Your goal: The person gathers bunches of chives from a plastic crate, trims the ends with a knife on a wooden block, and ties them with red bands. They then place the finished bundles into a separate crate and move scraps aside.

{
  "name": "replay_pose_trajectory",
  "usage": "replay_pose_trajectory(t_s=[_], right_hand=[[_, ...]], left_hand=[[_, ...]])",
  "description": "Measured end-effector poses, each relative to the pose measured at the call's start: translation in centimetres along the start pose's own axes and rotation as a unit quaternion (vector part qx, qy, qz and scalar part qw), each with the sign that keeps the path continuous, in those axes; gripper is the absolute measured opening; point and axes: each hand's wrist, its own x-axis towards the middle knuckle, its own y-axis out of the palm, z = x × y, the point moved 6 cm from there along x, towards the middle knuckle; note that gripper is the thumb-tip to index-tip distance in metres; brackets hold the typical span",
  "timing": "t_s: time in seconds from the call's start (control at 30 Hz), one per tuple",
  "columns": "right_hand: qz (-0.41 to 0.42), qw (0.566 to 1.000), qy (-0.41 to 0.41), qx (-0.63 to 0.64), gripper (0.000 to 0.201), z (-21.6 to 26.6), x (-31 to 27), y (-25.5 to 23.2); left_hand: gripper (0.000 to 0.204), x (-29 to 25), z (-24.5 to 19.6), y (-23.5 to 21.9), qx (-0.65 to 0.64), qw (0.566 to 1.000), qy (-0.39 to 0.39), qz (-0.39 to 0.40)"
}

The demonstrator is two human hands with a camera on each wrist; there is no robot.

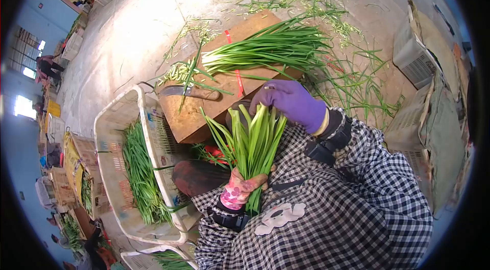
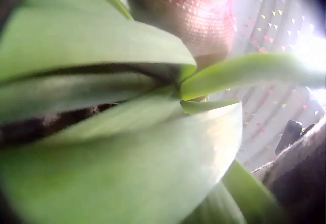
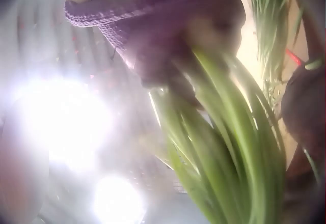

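While the left hand [image 1: 243, 187] grips the bunch [image 1: 255, 142] low down, the right hand [image 1: 296, 104] pinches its top ends.
The bunch is held just off the near edge of the counter [image 1: 179, 122], near a crate [image 1: 111, 178]; a knife [image 1: 194, 92] lies by the counter's left edge, and a pile [image 1: 265, 48] of greens stretches past the right edge, leaf tips outward.
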Motion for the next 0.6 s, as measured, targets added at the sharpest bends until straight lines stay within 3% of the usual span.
replay_pose_trajectory(t_s=[0.03, 0.07, 0.1, 0.13, 0.17, 0.2, 0.23, 0.27, 0.3, 0.33, 0.37, 0.43, 0.47, 0.5, 0.53, 0.57, 0.6], right_hand=[[0.008, 0.998, -0.039, 0.054, 0.022, 0.3, 0.5, 0.0], [-0.037, 0.999, -0.001, -0.018, 0.018, 0.3, 0.3, -0.7], [-0.06, 0.994, -0.036, 0.082, 0.016, 0.1, 0.1, -1.9], [-0.082, 0.977, -0.07, 0.183, 0.014, -0.1, -0.2, -3.8], [-0.172, 0.935, -0.078, 0.301, 0.013, 0.1, -0.6, -7.3], [-0.258, 0.87, -0.084, 0.412, 0.012, 0.3, -1.2, -11.3], [-0.211, 0.882, -0.111, 0.406, 0.013, 1.9, -2.5, -14.7], [-0.321, 0.919, -0.091, 0.208, 0.015, 2.3, -4.7, -19.8], [-0.477, 0.872, -0.063, 0.088, 0.021, 2.2, -7.3, -24.1], [-0.39, 0.891, 0.065, -0.222, 0.026, 2.8, -9.1, -27.2], [-0.258, 0.801, 0.178, -0.51, 0.036, 3.0, -9.8, -28.9], [-0.118, 0.632, 0.378, -0.666, 0.06, 1.1, -12.2, -25.8], [-0.104, 0.662, 0.443, -0.596, 0.073, 1.5, -11.4, -21.0], [-0.083, 0.776, 0.357, -0.513, 0.071, 1.4, -10.2, -16.2], [0.004, 0.884, 0.27, -0.382, 0.072, 1.4, -8.2, -10.8], [0.086, 0.944, 0.166, -0.271, 0.069, -0.1, -7.1, -7.4], [0.155, 0.964, 0.104, -0.191, 0.069, -0.2, -5.8, -3.4]], left_hand=[[0.038, 0.1, 0.0, 0.1, 0.002, 1.0, 0.004, 0.008], [0.039, 0.0, -0.3, 0.3, -0.029, 0.999, 0.025, 0.017], [0.039, 0.1, -0.3, -0.2, -0.031, 0.999, 0.025, 0.016], [0.04, 0.2, 0.2, -0.2, -0.135, 0.987, -0.024, 0.088], [0.041, -0.1, 0.4, 0.1, -0.237, 0.956, -0.071, 0.157], [0.045, -0.7, 0.3, -0.9, -0.037, 0.996, -0.01, 0.086], [0.045, -1.1, 0.5, -1.4, -0.038, 0.996, -0.008, 0.081], [0.046, -1.4, 0.3, -2.0, -0.107, 0.989, 0.039, 0.095], [0.047, -1.7, 0.0, -2.6, -0.175, 0.975, 0.088, 0.108], [0.045, -1.8, 0.0, -3.5, -0.166, 0.976, 0.109, 0.095], [0.045, -1.8, -0.4, -3.6, -0.168, 0.975, 0.117, 0.089], [0.039, -0.8, -1.1, -3.3, -0.26, 0.963, 0.067, 0.038], [0.033, -0.9, -2.1, -2.9, -0.091, 0.992, 0.083, -0.01], [0.033, -0.5, -2.4, -2.4, -0.091, 0.993, 0.082, -0.005], [0.033, -0.1, -2.6, -1.8, -0.047, 0.996, 0.072, 0.009], [0.032, 0.3, -2.7, -1.2, -0.002, 0.998, 0.063, 0.022], [0.035, 0.6, -2.4, -0.7, 0.003, 0.999, 0.03, 0.029]])
